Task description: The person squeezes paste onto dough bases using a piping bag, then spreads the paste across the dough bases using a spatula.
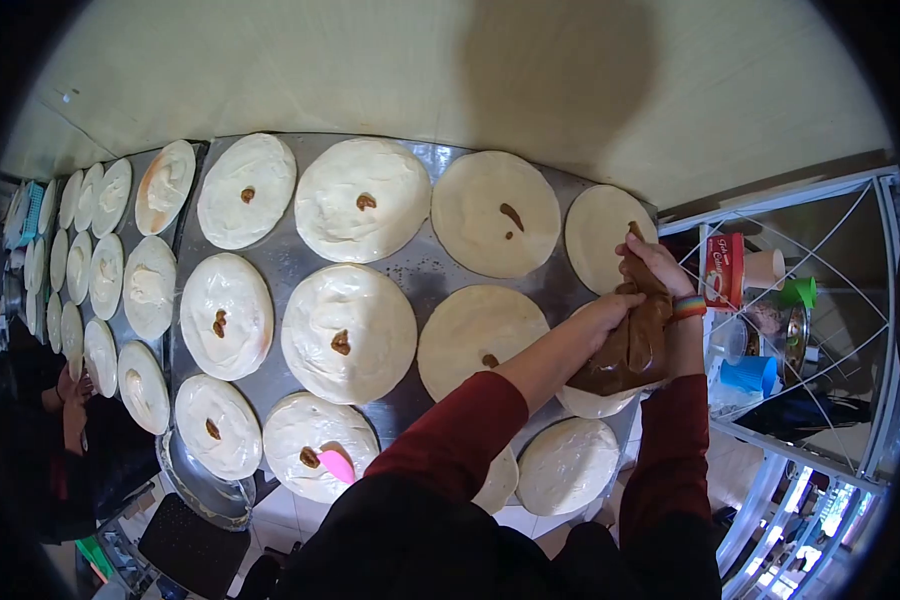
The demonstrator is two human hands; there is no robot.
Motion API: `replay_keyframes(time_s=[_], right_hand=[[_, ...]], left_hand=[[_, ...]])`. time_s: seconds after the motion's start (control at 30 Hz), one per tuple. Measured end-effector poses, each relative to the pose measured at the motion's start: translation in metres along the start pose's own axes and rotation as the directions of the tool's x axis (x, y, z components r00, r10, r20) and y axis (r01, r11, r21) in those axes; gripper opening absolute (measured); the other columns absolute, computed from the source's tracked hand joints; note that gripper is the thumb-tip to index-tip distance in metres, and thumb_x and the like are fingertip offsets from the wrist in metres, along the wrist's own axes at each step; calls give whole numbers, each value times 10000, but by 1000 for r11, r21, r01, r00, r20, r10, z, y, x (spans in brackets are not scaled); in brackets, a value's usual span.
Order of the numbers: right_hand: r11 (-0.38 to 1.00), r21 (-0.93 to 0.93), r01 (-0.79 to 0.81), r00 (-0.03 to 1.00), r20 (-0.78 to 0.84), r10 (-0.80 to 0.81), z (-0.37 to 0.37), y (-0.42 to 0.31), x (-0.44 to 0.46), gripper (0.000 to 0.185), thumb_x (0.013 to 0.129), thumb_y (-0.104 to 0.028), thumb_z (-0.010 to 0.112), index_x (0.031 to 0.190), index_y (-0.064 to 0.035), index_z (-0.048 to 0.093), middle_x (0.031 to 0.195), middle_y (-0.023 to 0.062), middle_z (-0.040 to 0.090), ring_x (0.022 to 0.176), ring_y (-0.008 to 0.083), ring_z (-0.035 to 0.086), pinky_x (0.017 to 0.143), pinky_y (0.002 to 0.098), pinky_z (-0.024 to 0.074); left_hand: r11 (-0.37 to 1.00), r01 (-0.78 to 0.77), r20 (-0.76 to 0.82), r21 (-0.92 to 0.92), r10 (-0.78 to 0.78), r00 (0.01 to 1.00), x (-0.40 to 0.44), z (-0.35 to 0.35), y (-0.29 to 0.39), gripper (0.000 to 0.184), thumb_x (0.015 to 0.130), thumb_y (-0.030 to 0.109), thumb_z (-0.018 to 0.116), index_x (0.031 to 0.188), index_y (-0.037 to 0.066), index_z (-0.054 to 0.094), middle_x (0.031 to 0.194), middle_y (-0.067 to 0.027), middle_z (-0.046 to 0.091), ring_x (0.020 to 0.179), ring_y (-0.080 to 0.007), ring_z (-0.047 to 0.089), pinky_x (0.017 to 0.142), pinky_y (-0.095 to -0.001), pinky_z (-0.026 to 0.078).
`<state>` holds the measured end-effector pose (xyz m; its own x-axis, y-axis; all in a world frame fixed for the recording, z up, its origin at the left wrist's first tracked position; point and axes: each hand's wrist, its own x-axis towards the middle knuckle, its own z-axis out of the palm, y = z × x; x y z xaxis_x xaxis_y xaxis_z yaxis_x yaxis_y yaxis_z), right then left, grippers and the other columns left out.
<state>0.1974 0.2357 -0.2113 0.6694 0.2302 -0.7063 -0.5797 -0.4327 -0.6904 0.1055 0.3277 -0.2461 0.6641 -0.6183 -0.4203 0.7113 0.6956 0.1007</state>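
Wears dark red cloth sleeves (460, 430) nearest the camera. Shows a smooth pink scraper (334, 466) resting on a near-row dough disc (295, 425), beside a brown dab. Includes a glossy, creased, pliable bag (625, 360) of brown paste, broad at the near end, tapering at the far end. Lies directly in both hands, broad end toward the forearms, above the right-hand column of pale, flat, rounded pieces. Closes left grip (610, 312) on the bag's upper part, fingers bent; closes right grip (655, 265) around the narrow end, striped wristband (688, 306) behind. Points the tip over a far-row dough disc (592, 235); cannot tell whether touching. Bears further glossy, uneven discs in rows on a grey metal tabletop (430, 270), many with brown dabs near centre. Includes a white wire rack (885, 290) at right, with red packet (724, 270) and blue cup (750, 375). Ends at a plain, pale wall (270, 60), round shadow cast on it.
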Motion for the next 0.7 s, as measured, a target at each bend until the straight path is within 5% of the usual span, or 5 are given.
replay_keyframes(time_s=[0.27, 0.33, 0.4, 0.5, 0.7], right_hand=[[997, -71, -35, 999, 14, 36, -39, 38, 33, 335, 842, -366, 491, 851, -35, 540, 621, 47, 527, 512, 128, 493, 476, 249, 407], [995, -9, 97, 994, -54, -97, -37, 34, 18, 342, 843, -375, 488, 871, -40, 548, 636, 37, 527, 526, 113, 491, 495, 224, 400], [980, 29, 196, 976, -102, -193, -34, 27, -5, 335, 847, -368, 486, 873, -41, 554, 642, 32, 531, 532, 105, 494, 490, 218, 392], [930, 129, 346, 927, -200, -317, -24, 22, -46, 318, 856, -355, 479, 884, -48, 556, 643, 21, 526, 535, 88, 486, 485, 206, 375], [918, 207, 337, 926, -249, -284, 0, 51, -127, 299, 864, -338, 471, 896, -50, 546, 635, 8, 513, 532, 64, 462, 487, 188, 362]], left_hand=[[993, 112, -12, -49, -112, 994, 28, -7, -10, 236, 853, 244, 477, 1016, 75, 511, 825, -74, 604, 656, -185, 588, 599, -320, 494], [992, 126, -6, -32, -126, 992, 20, 1, -10, 245, 852, 242, 479, 1026, 71, 506, 841, -74, 600, 673, -183, 587, 610, -314, 494], [986, -76, 45, 151, 70, 997, 8, 12, -14, 309, 848, 235, 490, 1094, 50, 464, 912, -78, 589, 750, -173, 585, 660, -299, 487], [955, -113, 79, 274, 95, 992, -16, 30, -21, 381, 850, 225, 490, 1170, 37, 403, 999, -88, 564, 849, -170, 569, 732, -283, 470], [962, -200, 187, 186, 166, 968, -60, 38, -94, 416, 866, 206, 466, 1225, 38, 342, 1067, -90, 530, 936, -174, 542, 796, -272, 447]])
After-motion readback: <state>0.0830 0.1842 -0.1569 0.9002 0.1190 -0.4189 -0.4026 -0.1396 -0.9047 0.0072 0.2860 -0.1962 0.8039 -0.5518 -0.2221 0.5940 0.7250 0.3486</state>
